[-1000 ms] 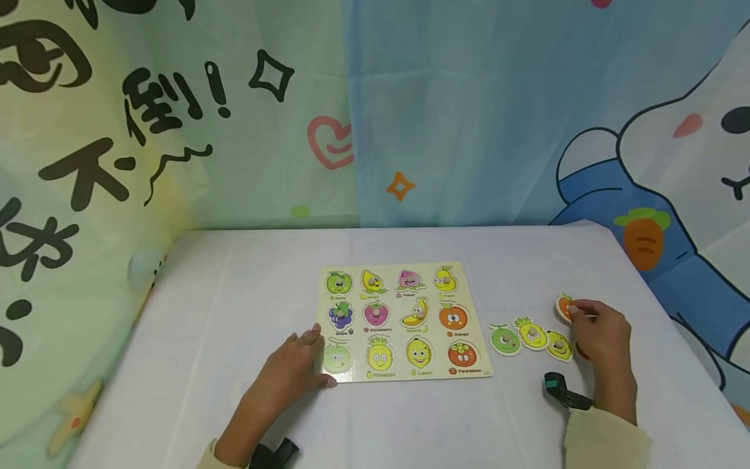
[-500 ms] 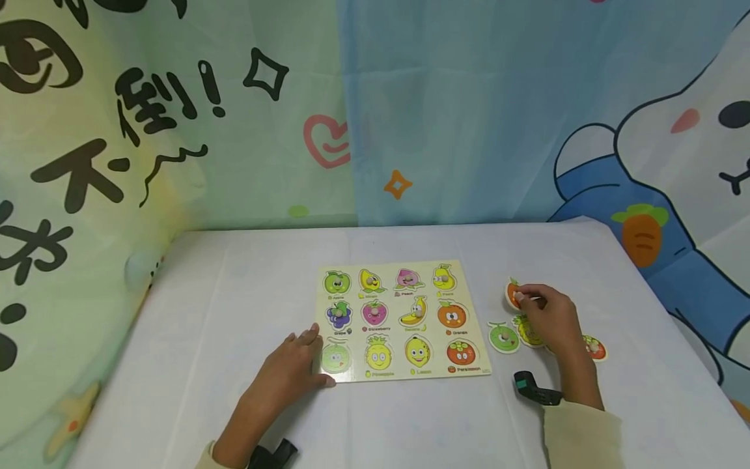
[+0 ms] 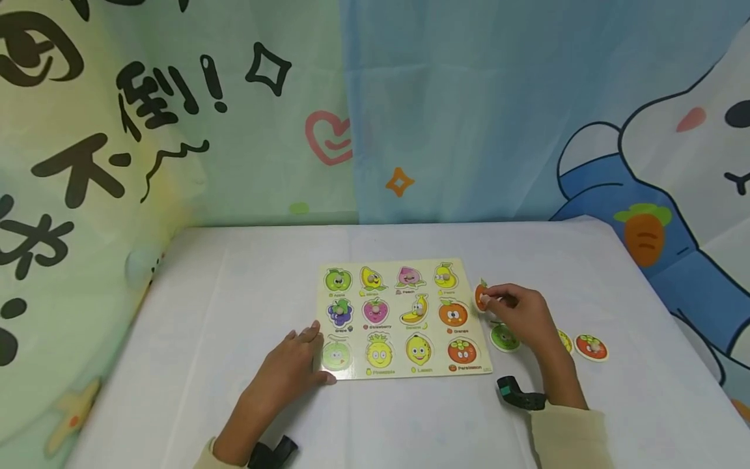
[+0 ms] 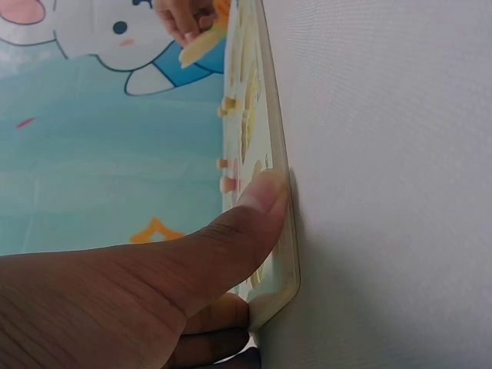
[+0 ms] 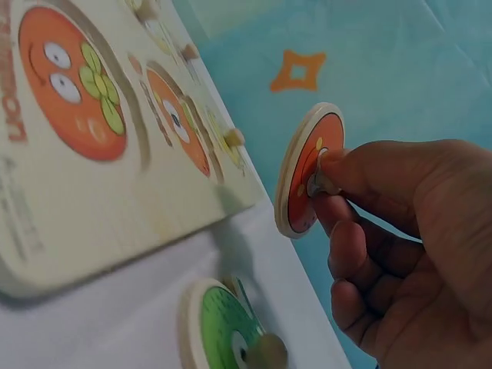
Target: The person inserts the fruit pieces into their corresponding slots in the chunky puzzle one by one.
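Note:
A wooden fruit puzzle board lies flat on the white cloth. My left hand holds its near left corner, thumb against the front edge and fingers along the left side. Just off the board's right edge, my right hand pinches the small knob of an orange puzzle piece between thumb and finger. This piece is held up on its edge, above the cloth. The orange picture on the board shows without a piece, as does the persimmon picture below it.
A green melon piece lies under my right hand, close to the board. A partly covered lemon piece and a persimmon piece lie farther right. Knobbed pieces, such as a pear, sit in the board. A printed curtain hangs behind.
My right hand has carried the orange piece leftward from the far right to beside the board, uncovering the persimmon piece. My left hand has stayed on the board's corner.

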Demonstrator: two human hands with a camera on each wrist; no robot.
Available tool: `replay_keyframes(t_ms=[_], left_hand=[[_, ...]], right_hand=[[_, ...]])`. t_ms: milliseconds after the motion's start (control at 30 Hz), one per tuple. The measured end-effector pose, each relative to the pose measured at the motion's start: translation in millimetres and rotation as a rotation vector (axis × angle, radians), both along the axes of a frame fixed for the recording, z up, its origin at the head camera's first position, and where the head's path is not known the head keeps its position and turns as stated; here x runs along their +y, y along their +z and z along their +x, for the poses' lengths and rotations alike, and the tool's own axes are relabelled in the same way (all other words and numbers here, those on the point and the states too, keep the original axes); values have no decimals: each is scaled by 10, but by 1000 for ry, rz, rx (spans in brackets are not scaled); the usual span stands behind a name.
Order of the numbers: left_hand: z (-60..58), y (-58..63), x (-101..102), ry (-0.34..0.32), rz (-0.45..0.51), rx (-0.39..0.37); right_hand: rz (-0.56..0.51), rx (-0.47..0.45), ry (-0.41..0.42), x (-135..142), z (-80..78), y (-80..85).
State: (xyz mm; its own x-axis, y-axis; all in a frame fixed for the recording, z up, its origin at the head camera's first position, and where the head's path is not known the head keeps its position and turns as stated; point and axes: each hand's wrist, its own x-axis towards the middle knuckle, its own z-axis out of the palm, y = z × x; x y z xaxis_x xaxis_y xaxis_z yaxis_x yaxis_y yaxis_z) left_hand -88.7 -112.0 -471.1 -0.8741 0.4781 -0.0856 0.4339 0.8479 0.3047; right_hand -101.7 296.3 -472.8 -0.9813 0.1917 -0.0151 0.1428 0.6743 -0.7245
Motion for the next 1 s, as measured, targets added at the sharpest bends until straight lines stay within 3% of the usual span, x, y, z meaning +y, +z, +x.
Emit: replay_keyframes(t_ms=[267, 433, 800, 1000], left_hand=[[-8, -5, 13, -1, -2, 6], [-5, 3, 12, 4, -6, 3], [-7, -9, 11, 3, 1, 2], [-10, -3, 0, 5, 3, -3]], right_hand=[[-87, -16, 11, -87, 2, -9], [-117, -11, 72, -139, -19, -36], [-75, -87, 132, -262, -59, -104], [8, -54, 143, -292, -67, -147]])
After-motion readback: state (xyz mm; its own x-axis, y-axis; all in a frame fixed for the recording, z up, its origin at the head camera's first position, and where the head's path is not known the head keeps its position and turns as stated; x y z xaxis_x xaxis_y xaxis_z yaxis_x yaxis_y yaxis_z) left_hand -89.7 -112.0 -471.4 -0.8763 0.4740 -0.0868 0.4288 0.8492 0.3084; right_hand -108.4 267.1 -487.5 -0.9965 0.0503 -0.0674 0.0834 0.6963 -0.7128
